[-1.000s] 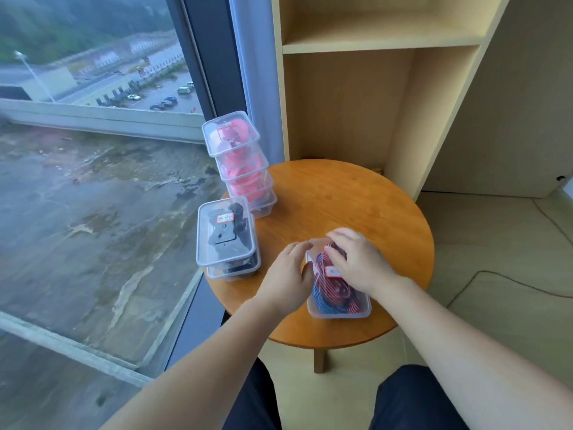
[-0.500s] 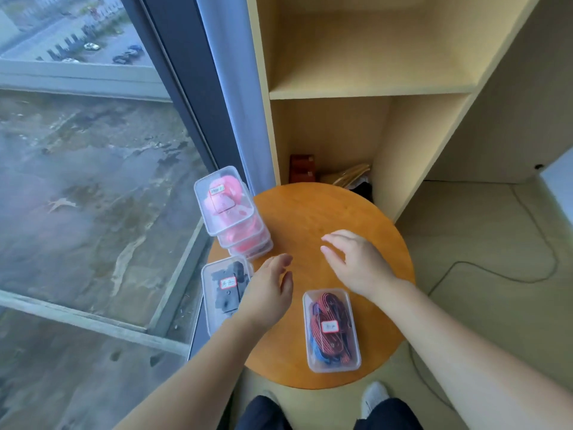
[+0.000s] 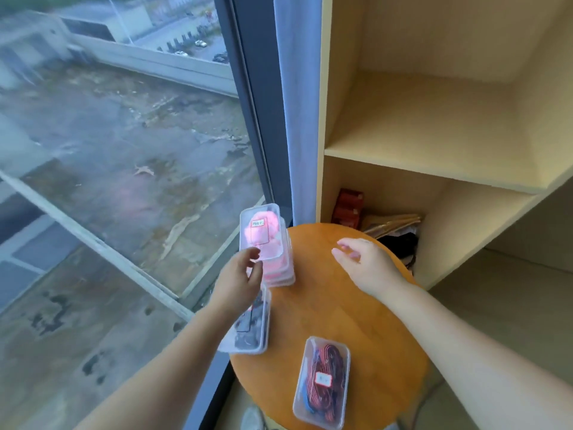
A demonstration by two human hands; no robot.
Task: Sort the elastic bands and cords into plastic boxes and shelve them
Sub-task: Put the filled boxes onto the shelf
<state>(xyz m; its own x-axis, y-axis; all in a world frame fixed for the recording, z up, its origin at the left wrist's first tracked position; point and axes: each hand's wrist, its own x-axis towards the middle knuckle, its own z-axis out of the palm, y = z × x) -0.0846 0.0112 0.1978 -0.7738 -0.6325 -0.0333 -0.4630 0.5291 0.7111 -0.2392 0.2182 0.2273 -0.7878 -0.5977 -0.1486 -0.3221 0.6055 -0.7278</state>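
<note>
1. Head view puts the sorting, as far as you can judge, behind you: every band and cord in sight lies inside a lidded clear box on the round table point(image 3: 356, 311).
2. Shelving looks not yet begun. None of the plastic boxes stands in the shelf unit point(image 3: 434, 144); its lower compartment holds only some red packets point(image 3: 347, 209) and darker oddments behind the table.
3. Count three groups on the table:
   - one pink stack point(image 3: 263, 240) at the far left edge by the window, at least three boxes high; blur hides the exact number;
   - one black-band box point(image 3: 251, 330) just nearer you on the left edge, partly covered by your wrist, so you cannot tell whether another sits under it;
   - one single box of red and blue cords point(image 3: 322, 380) near the front edge, apart from the others.
4. Your left hand point(image 3: 237, 283) is spread, thumb and fingers parted at the near corner of the pink stack; whether it touches the box you cannot tell. It holds nothing.
5. Your right hand point(image 3: 366, 265) hangs relaxed and wide above the far side of the table, to the right of the pink stack and apart from it, holding nothing.
</note>
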